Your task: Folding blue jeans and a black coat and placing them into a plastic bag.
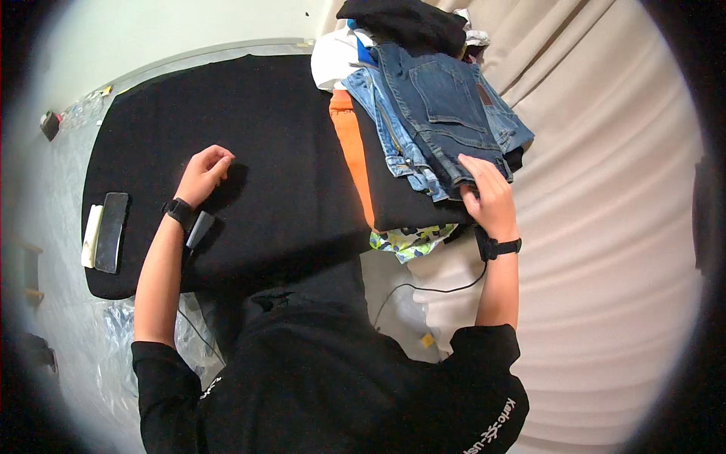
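Observation:
My right hand (490,198) is at the waistband end of dark blue jeans (446,94), on top of a pile of denim. Its fingers lie over the waistband and the thumb is at the near edge, pinching the cloth. Lighter blue jeans (386,125) show from under the dark pair, with a zip visible. My left hand (204,175) is held over the black-covered table (257,113), away from the clothes. Its fingers are curled in loosely, and nothing shows in them. Both wrists wear black straps.
Beside the denim lie an orange strip of cloth (349,147), a white item (333,60) and black clothing (404,23). A patterned cloth (412,244) hangs at the near edge. A phone (113,231) and white bar (92,236) lie at left. Beige curtain (605,189) borders the right; cables run from both wrists.

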`<state>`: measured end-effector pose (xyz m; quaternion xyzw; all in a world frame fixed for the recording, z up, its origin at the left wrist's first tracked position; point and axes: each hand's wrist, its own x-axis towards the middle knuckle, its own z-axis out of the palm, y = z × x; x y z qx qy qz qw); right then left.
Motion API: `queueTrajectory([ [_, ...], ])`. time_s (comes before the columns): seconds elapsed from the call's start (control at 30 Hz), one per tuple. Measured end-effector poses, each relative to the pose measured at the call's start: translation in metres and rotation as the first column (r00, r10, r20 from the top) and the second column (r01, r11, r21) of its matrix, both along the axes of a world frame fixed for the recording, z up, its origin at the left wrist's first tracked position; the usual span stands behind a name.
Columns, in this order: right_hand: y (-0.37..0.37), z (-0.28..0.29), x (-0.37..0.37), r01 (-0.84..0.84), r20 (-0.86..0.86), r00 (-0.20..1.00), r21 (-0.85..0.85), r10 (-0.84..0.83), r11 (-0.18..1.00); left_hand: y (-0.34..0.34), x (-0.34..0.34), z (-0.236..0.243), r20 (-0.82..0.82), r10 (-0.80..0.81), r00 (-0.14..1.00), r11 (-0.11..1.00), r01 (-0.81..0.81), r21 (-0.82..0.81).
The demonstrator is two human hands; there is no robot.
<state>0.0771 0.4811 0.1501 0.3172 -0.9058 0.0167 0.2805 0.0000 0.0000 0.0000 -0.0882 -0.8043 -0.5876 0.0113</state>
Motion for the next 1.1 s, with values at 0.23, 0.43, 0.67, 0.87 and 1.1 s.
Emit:
queueTrajectory([
  [0.23,0.027,0.024,-0.021,0.152,-0.272,0.929,-0.34,-0.252,0.928,0.005,0.002,0.002,0.0,-0.007,1.0,0.999,0.007,0.045],
  [0.43,0.002,0.082,0.0,0.022,-0.454,0.828,-0.558,-0.328,0.829,0.001,-0.001,-0.003,-0.058,-0.017,0.998,1.0,0.018,0.022],
  [0.67,-0.058,0.117,0.023,-0.266,-0.492,0.857,-0.68,-0.156,0.683,-0.001,-0.001,-0.004,-0.012,-0.114,0.993,0.988,0.115,0.107],
  [0.87,-0.136,0.137,-0.003,-0.385,-0.373,0.916,-0.721,0.146,0.576,-0.011,0.042,0.026,-0.343,0.0,0.939,1.0,0.002,0.005],
  [1.1,-0.25,0.122,-0.101,-0.135,0.085,0.621,-0.968,0.779,0.213,-0.092,0.056,0.022,-0.174,0.134,0.976,0.787,0.002,0.617],
])
